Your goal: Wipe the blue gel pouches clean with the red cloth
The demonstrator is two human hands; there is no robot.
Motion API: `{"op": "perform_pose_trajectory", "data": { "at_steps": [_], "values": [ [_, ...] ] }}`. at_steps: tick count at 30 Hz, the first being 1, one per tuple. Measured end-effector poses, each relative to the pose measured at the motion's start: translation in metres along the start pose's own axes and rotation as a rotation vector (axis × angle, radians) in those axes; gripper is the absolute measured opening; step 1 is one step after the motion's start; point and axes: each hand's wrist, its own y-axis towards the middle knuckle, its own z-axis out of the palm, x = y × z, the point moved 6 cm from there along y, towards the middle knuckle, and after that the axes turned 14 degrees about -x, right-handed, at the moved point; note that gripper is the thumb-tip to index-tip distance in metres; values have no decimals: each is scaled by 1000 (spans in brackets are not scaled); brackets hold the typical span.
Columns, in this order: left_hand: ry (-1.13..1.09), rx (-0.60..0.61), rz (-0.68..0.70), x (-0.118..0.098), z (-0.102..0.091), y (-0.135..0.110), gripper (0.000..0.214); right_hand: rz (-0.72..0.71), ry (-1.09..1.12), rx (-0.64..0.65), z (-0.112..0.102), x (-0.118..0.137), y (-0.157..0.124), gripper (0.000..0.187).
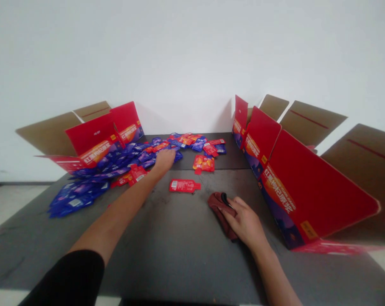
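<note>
far end of the desk: left hand lies palm down on the pile of blue and red sachets. fingertips are buried in it, so can't tell if that grip has closed on anything. sachet print too small to read. right hand rests on a dark red cloth, grip loose and spread, pressing, not clamping. small black item at the cloth's edge, unclear what. single red sachet lies alone between the hands, touching neither. open red carton sits left of the pile. second carton is just right of the cloth, flaps cut off at frame edge.
</note>
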Motion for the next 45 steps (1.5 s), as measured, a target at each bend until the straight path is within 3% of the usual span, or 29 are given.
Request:
{"op": "perform_pose_trajectory", "data": {
  "at_steps": [4,7,11,15,20,26,28,33,41,45],
  "values": [
    [-22,-82,-12,-8,-43,-14,36,-8,15,-18,1,-2,1,36],
    [-43,-122,-17,-21,-80,-40,44,-14,16,-41,0,-5,2,39],
    [-202,-221,77,-55,-131,-108,42,5,-16,-116,-6,-13,4,43],
    [-529,-300,358,-103,-163,-197,35,37,-28,-190,-12,-20,4,39],
    [-623,-224,498,-134,-152,-277,45,69,-12,-270,-17,-20,3,42],
    [-613,-120,509,-145,-129,-328,39,79,-33,-274,-17,-20,3,42],
    [-618,-111,490,-145,-128,-339,35,81,-36,-274,-17,-20,3,42],
    [-640,-173,419,-139,-132,-357,52,78,-55,-264,-18,-18,2,41],
    [-678,-257,391,-136,-123,-369,35,70,-49,-280,-18,-20,0,45],
    [-639,-284,401,-140,-121,-374,34,19,-39,-348,-29,-1,-2,46]
  ]
}}
